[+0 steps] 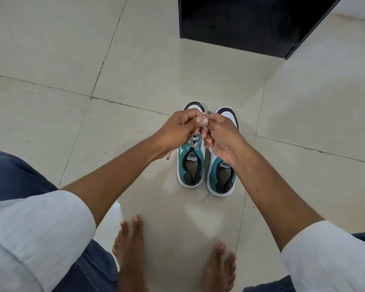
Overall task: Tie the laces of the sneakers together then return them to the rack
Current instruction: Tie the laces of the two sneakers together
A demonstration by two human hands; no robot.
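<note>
Two teal and white sneakers stand side by side on the tiled floor, toes pointing away: the left sneaker and the right sneaker. Above their front halves my left hand and my right hand meet, each pinching pale laces between the fingertips. The laces run down from my fingers to the left sneaker's eyelets. One loose lace end hangs beside the left sneaker. My hands hide the shoes' middle parts.
A black cabinet or rack base stands on the floor beyond the sneakers, at the upper right. My bare feet are planted just behind the shoes. Pale floor tiles stretch all around.
</note>
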